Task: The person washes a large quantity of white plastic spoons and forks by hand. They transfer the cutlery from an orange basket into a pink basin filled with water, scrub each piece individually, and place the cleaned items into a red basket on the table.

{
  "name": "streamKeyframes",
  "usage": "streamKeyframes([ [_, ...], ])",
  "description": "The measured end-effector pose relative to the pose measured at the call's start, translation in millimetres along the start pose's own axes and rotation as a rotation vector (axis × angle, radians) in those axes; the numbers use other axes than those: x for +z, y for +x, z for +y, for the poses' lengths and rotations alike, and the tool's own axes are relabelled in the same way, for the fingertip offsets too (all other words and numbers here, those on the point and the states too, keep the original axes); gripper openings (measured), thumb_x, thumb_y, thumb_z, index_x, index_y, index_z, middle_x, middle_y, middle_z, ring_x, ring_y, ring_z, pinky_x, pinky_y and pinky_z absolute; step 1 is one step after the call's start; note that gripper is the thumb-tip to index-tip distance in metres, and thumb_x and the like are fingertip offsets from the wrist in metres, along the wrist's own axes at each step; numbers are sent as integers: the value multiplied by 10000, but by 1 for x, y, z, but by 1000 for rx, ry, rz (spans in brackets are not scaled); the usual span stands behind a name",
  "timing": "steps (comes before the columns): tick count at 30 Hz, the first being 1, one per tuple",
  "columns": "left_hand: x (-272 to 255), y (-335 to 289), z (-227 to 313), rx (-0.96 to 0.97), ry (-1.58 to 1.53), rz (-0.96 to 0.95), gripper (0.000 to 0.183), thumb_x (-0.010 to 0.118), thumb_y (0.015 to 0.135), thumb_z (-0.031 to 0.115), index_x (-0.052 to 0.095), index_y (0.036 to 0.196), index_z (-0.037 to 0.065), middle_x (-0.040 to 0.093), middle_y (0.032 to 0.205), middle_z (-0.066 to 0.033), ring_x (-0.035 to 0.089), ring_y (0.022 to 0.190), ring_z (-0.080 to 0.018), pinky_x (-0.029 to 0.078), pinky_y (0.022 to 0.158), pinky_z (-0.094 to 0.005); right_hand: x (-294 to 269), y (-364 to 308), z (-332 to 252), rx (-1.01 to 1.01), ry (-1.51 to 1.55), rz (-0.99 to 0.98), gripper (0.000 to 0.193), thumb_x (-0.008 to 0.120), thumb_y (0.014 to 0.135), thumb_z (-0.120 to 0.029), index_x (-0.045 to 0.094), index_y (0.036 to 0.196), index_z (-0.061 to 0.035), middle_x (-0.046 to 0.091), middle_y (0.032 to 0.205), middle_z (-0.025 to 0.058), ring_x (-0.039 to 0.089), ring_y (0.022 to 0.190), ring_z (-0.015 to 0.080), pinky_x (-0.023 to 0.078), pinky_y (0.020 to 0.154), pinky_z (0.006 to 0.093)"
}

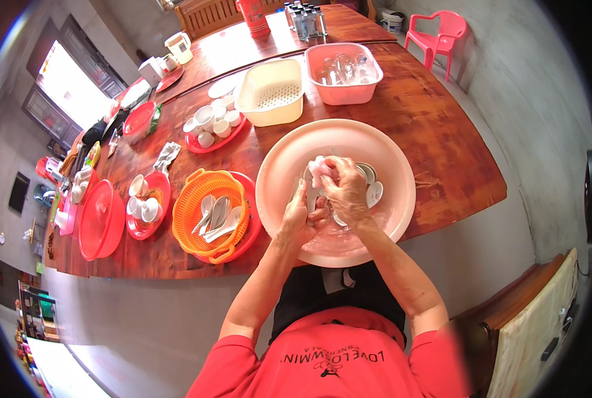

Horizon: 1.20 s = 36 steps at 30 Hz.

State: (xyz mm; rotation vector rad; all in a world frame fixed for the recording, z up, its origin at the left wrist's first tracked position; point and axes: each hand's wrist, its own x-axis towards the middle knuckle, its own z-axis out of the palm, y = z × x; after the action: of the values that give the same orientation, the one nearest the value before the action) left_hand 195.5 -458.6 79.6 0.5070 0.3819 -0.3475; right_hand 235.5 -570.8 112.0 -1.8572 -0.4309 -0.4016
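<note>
Both my hands are inside a wide pink basin (279,159) with water in its bottom. My right hand (347,189) is closed on a pale pink cloth (321,171), bunched up at its fingertips. My left hand (298,222) is lower and to the left, its fingers closed round a narrow white spoon-like piece (311,193), partly hidden by the hands. Beside my right hand, a white spoon (374,193) and several pale dishes lie in the basin. An orange colander (184,211) with several spoons (219,213) stands left of the basin on a red tray.
Beyond the basin stand a yellow perforated tub (248,104) and a pink tub (341,95) of glasses. Red plates hold white cups (204,117) on the left. A red basin (102,222) sits at the table's left edge. Small bottles (307,23) stand far back.
</note>
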Motion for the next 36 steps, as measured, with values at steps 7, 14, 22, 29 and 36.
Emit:
streamKeyframes([
  [7,-2,-4,2,130,110,39,343,282,967,430,508,1098,207,541,771,25,383,465,-89,363,425,-231,28,-11,7,-207,-247,-108,101,564,784,-122,599,829,-39,542,864,152,547,833,329,448,745,420],
  [14,-31,17,-5,83,64,47,418,317,959,422,522,1085,80,607,981,-55,603,895,-175,512,796,-334,-3,-14,12,-5,-3,-521,153,561,781,-154,608,783,-8,563,798,198,571,782,356,452,722,435],
  [22,-41,24,-1,143,32,-88,359,346,957,410,526,1093,132,559,789,-19,563,700,-166,495,641,-320,20,-13,1,29,-286,-85,107,569,804,-120,601,852,-31,563,843,156,583,772,338,464,679,428],
  [29,-1,8,-4,243,60,16,369,322,956,434,534,1089,163,575,1073,-21,546,1008,-162,459,870,-314,40,-10,11,34,-364,-49,138,562,809,-184,605,877,-72,556,883,135,578,807,327,461,719,430],
  [36,-14,15,0,210,-16,-107,245,403,956,311,518,1021,105,565,987,-38,556,920,-174,463,856,-312,15,-18,8,101,-148,-410,163,564,782,-158,644,806,-18,583,788,182,579,762,343,449,695,417],
])
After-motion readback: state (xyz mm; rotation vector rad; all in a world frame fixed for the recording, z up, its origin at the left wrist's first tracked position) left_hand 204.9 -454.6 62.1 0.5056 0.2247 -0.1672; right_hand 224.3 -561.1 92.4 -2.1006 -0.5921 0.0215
